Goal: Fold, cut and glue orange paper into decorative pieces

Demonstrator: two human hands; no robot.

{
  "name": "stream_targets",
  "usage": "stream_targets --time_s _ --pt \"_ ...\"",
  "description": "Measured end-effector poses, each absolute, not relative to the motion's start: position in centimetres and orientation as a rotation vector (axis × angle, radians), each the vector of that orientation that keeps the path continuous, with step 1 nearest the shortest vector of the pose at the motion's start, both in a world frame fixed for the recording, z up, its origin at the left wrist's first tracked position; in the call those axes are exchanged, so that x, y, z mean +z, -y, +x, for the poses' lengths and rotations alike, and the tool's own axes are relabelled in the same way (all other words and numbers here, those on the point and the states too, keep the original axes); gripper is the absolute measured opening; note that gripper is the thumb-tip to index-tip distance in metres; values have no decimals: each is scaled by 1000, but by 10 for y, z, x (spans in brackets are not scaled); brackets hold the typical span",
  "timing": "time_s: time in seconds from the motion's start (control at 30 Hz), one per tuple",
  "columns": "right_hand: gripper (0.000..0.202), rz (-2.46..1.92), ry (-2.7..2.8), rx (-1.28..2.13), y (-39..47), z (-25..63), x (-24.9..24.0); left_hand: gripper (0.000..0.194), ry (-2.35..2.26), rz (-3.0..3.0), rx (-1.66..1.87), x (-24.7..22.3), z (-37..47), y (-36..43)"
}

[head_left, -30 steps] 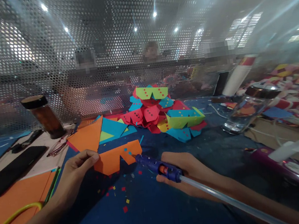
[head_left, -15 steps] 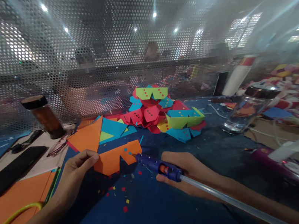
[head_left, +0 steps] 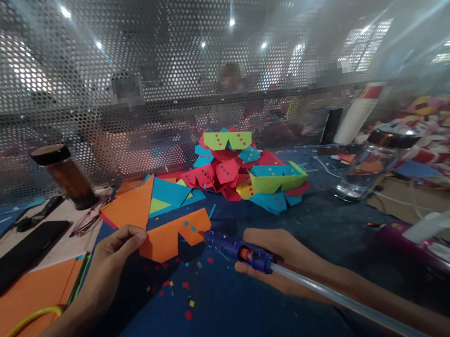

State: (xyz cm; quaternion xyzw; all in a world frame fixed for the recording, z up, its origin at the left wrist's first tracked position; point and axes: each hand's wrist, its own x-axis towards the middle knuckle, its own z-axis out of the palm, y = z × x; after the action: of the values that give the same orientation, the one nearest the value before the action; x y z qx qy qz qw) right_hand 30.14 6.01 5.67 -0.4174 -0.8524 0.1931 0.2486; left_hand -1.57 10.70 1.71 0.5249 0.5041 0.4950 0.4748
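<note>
Between thumb and fingers, my left hand (head_left: 121,251) pinches the left end of an orange paper cutout (head_left: 162,241) with a notch in its lower edge. Small blue paper squares (head_left: 189,226) sit on its right half. My right hand (head_left: 280,253) is wrapped around a blue glue gun (head_left: 237,250), with a long clear glue stick (head_left: 346,299) coming out of its back. The gun's nozzle points left and is close to the cutout's right part; whether it touches the paper, I cannot tell. Tiny coloured paper bits (head_left: 185,285) lie scattered below the cutout.
Behind the cutout are folded paper sheets (head_left: 131,202) and a heap of decorated paper pieces (head_left: 228,173). On the left are a black phone (head_left: 21,258), a brown jar (head_left: 68,178) and yellow-handled scissors (head_left: 21,334). A glass jar (head_left: 364,167) and a purple power strip (head_left: 427,251) are right. A perforated metal screen (head_left: 177,74) stands behind.
The orange cutout has shifted slightly left with my left hand. Two blue squares now show clearly on it, left of the nozzle. The glue gun has hardly moved.
</note>
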Motion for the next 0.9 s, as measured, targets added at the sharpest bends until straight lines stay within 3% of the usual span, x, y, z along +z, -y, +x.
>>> stream_targets --time_s 0.27,0.9 --pt "21 -1130 2346 544 -60 303 54 28 -1218 1288 1202 15 -17 -108" --pt "30 -1191 2362 472 -62 305 47 28 -1211 1277 1202 14 -18 -108"
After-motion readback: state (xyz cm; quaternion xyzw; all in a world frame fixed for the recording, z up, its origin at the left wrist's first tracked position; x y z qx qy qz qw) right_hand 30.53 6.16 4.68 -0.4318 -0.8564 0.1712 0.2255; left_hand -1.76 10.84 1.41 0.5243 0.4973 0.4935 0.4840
